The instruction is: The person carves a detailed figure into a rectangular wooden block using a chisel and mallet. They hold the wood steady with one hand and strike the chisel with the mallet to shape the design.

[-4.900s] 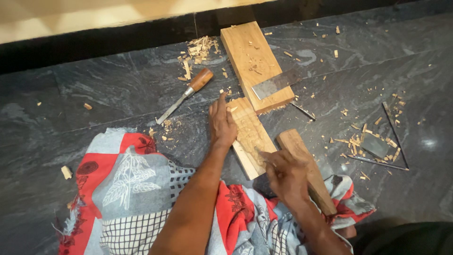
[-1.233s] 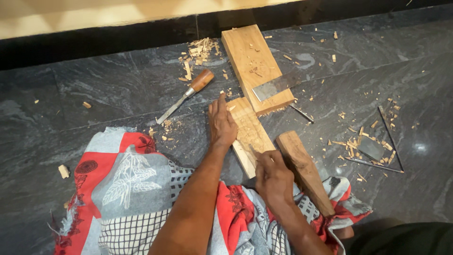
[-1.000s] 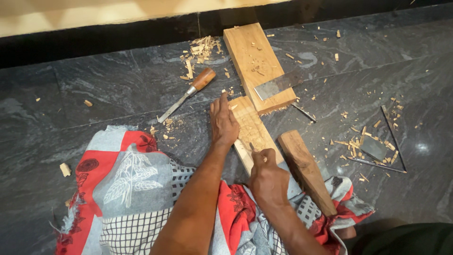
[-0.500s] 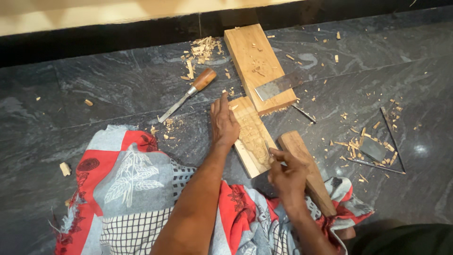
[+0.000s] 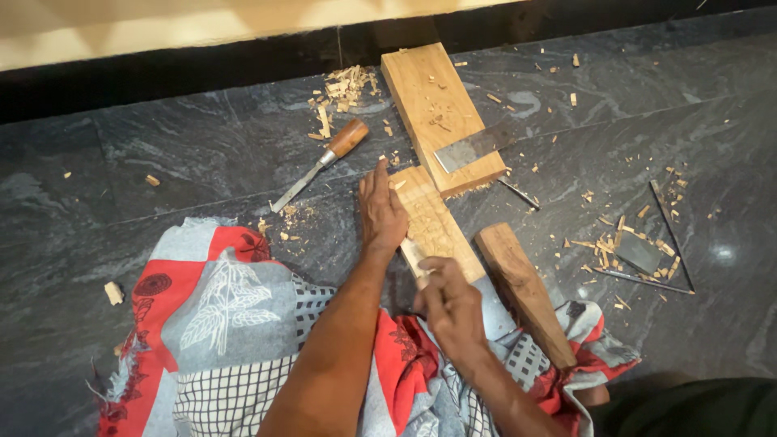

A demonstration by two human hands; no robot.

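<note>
A pale carved wood piece (image 5: 437, 226) lies on the dark stone floor, its far end against a larger plank (image 5: 433, 101). My left hand (image 5: 380, 212) presses down on the piece's left side, index finger stretched toward the plank. My right hand (image 5: 449, 307) is at the near end of the piece, fingers curled around a small tool that is mostly hidden. A brown wooden mallet block (image 5: 526, 291) lies just right of that hand, untouched.
A flat metal blade (image 5: 473, 147) rests on the plank. A wooden-handled chisel (image 5: 320, 162) lies to the left among wood chips (image 5: 348, 85). A red and grey patterned cloth (image 5: 227, 316) covers my lap. A dark stone (image 5: 639, 252) and thin metal rods (image 5: 672, 235) sit at the right.
My right hand has shifted left from beside the mallet block back to the near end of the carved piece. The left hand has stayed pressed on the piece.
</note>
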